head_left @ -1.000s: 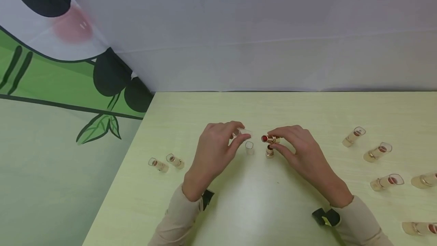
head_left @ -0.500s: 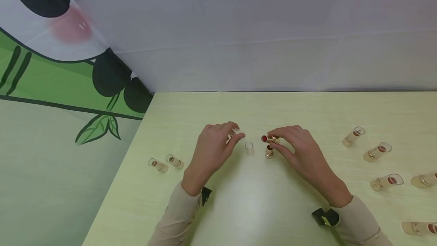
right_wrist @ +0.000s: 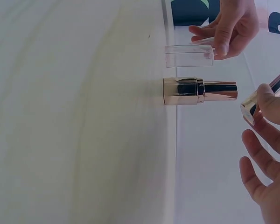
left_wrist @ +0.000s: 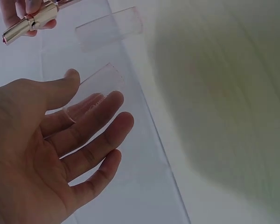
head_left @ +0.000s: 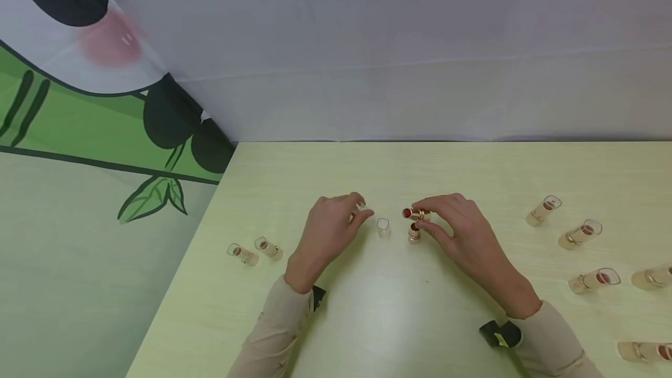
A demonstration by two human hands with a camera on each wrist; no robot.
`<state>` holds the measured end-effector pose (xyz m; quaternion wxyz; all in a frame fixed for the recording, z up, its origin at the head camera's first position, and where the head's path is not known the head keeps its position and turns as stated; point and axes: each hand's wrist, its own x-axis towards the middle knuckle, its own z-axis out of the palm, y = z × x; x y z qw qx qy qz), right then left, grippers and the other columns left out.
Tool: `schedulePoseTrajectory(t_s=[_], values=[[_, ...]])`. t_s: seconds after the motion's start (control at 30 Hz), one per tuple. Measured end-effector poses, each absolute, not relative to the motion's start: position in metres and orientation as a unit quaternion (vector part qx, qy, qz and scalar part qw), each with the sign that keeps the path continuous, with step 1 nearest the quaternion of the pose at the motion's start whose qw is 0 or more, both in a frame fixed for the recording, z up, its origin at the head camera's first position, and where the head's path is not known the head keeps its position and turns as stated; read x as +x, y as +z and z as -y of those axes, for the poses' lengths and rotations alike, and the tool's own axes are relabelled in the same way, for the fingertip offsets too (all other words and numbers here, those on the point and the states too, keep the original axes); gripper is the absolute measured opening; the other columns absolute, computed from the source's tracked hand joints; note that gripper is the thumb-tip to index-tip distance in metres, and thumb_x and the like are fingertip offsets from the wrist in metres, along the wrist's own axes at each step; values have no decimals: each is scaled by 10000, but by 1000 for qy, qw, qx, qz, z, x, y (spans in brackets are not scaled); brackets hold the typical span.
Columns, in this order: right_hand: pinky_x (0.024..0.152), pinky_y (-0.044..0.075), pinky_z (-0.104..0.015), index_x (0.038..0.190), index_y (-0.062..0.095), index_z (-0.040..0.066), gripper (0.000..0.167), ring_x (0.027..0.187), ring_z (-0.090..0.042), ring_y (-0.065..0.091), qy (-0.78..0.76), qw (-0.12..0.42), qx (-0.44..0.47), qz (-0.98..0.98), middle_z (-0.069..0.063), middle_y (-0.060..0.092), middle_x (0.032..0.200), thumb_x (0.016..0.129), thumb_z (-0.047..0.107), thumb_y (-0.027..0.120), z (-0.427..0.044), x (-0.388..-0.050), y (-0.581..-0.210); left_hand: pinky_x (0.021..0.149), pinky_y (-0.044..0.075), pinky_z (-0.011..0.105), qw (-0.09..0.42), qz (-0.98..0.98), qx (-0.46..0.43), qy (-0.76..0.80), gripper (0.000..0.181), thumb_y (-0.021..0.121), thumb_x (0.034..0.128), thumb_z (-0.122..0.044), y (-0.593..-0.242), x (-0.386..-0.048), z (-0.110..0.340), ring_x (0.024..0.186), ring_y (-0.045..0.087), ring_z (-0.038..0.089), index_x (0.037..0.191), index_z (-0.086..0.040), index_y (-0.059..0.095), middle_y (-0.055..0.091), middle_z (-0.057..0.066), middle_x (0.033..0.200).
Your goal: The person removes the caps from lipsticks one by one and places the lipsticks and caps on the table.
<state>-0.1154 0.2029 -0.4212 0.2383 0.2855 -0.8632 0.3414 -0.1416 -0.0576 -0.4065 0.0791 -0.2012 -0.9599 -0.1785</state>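
Observation:
My left hand (head_left: 328,229) holds a clear lipstick cap (left_wrist: 109,77) between thumb and fingers. The fingers show through its wall in the left wrist view. A second clear cap (head_left: 384,228) stands upright on the table just right of that hand. With thumb and fingertips my right hand (head_left: 462,226) pinches an uncapped gold lipstick (head_left: 417,214), tipped sideways, its red end pointing left. Beneath it another uncapped gold lipstick (right_wrist: 200,91) stands upright on the table, apart from the held one in the right wrist view.
Two capped lipsticks, one of them nearer the middle (head_left: 269,248), stand at the left on the pale wooden table (head_left: 367,331). Several more capped lipsticks, including a front one (head_left: 593,280), stand at the right. A pale cloth wall (head_left: 420,74) rises behind the table's back edge.
My left hand has moved left, then slightly down, with the clear cap, away from the right hand. The right hand and its lipstick have stayed in place.

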Motion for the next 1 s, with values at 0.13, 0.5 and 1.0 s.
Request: schedulePoseTrajectory(t_s=[0.13,0.5,1.0], values=[[874,478,-398,1138,748,126,403,1019,-225,679,336,243,281,865,-3,781,1085,771,49,895,-197,-108,-423,834,580,421,66,961,-209,-169,263,706,1000,-360,-411,-140,63,738,735,155,1069,-113,758,814,-6,920],[855,470,-398,1134,745,125,392,1017,-226,670,332,252,263,870,-8,779,1084,776,63,894,-181,-88,-428,773,563,389,54,962,-239,-120,272,761,951,-370,-423,-130,78,636,647,107,1040,-113,758,794,-33,871],[898,471,-262,1157,736,107,410,1012,-197,662,365,239,247,865,-9,773,1096,788,-9,871,-183,-85,-423,708,529,372,50,967,-232,-96,278,748,956,-396,-420,-126,76,583,602,93,1047,-134,735,728,-39,747]])
